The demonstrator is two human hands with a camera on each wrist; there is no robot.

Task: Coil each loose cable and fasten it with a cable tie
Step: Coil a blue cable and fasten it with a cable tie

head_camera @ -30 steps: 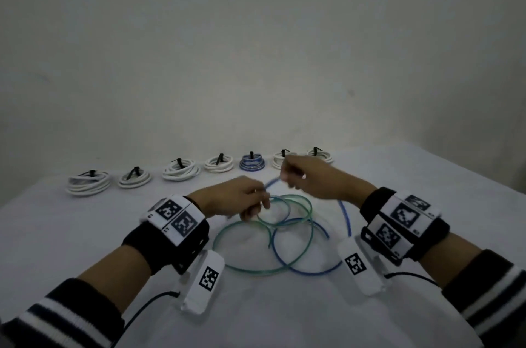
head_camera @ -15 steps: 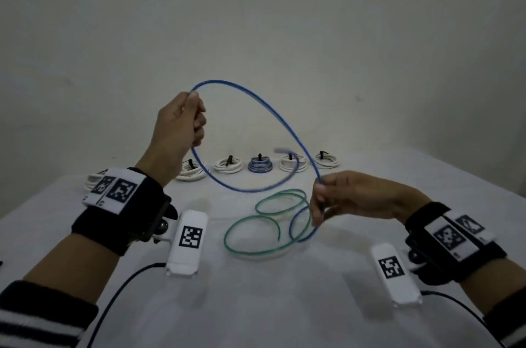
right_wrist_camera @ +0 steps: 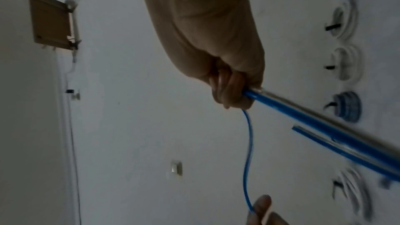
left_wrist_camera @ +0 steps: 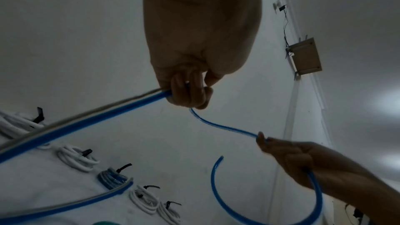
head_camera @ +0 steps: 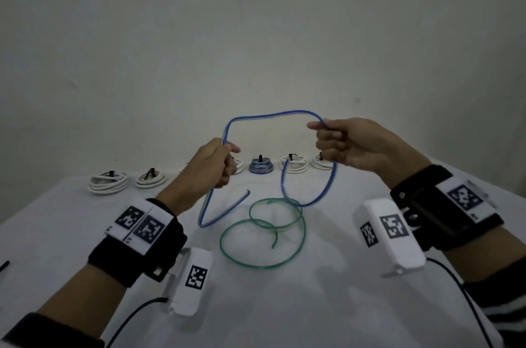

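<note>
Both hands are raised above the bench, each gripping the blue cable. The left hand has its fingers curled round the cable, and the right hand pinches it between thumb and forefinger with the other fingers curled in. Between the two hands the cable arches upward in a broad span. From the left hand a length drops down and bends back up, its free end in the air just above the bench. From the right hand another length hangs in a curve whose free end points upward between the hands.

In the left wrist view the left hand grips the cable in its closed fingers, and the right hand shows at the lower right holding the same cable. In the right wrist view the right hand is clenched round the cable.

A green cable lies in loose loops on the bench, in the middle, below the hands and touched by neither. Along the far edge stands a row of coils, already tied: most are white, and one is blue.
</note>
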